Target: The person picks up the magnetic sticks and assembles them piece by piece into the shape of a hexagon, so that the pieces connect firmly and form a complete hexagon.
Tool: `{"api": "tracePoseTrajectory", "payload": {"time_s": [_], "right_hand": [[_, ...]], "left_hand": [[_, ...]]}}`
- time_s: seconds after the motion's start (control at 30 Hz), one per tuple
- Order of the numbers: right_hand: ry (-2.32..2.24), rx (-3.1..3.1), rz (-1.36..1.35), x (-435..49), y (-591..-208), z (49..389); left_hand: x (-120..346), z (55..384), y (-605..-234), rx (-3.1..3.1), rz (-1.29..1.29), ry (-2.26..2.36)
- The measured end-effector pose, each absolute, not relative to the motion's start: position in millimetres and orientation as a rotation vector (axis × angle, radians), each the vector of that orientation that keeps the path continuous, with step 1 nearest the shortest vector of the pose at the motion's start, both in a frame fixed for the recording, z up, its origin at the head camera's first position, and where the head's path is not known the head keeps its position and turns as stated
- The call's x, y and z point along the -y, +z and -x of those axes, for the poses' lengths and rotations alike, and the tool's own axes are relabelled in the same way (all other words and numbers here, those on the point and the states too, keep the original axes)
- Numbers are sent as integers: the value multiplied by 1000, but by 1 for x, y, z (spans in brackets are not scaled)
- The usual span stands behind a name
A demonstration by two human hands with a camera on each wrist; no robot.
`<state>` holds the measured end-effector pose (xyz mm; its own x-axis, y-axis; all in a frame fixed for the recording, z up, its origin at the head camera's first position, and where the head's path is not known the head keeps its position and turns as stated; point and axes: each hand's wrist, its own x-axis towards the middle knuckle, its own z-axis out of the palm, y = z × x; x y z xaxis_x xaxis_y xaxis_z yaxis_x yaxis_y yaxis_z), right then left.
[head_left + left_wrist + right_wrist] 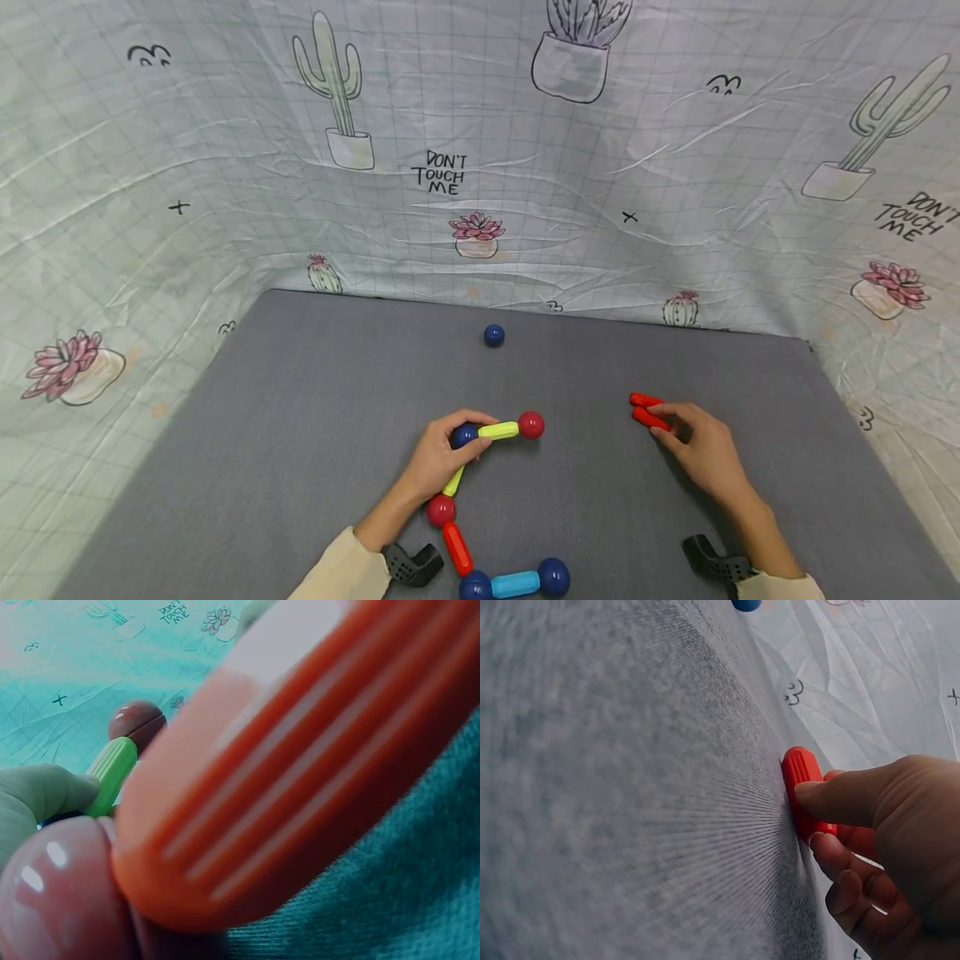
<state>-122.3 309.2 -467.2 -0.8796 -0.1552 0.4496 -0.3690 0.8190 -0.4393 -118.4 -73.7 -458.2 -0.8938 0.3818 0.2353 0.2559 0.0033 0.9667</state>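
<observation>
My left hand (435,462) grips a chain of magnetic balls and rods at its dark blue ball (464,435), thumb and fingers also at the yellow rod (498,431) that ends in a red ball (531,425). Below the hand, a second yellow rod (453,482), partly hidden, leads to another red ball (441,510) and a red rod (457,548). That rod looms large in the left wrist view. My right hand (705,450) pinches a loose red magnetic rod (802,769) low over the table. A second red rod (643,399) lies right beside it, partly behind the fingers.
The chain continues near the front edge with a blue ball (476,587), a light blue rod (515,584) and another blue ball (554,577). One loose blue ball (494,336) sits toward the back of the grey table (337,375). A cactus-print cloth (480,108) hangs behind and alongside.
</observation>
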Motion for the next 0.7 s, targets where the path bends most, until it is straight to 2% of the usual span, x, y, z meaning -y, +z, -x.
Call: {"api": "tracePoseTrajectory", "payload": {"time_s": [0.27, 0.7], "right_hand": [[814, 2587, -431, -297, -464, 121], [1018, 2649, -550, -251, -451, 111]], "left_hand": [[74, 118, -457, -2160, -665, 2045], [73, 118, -455, -2159, -692, 2059]]}}
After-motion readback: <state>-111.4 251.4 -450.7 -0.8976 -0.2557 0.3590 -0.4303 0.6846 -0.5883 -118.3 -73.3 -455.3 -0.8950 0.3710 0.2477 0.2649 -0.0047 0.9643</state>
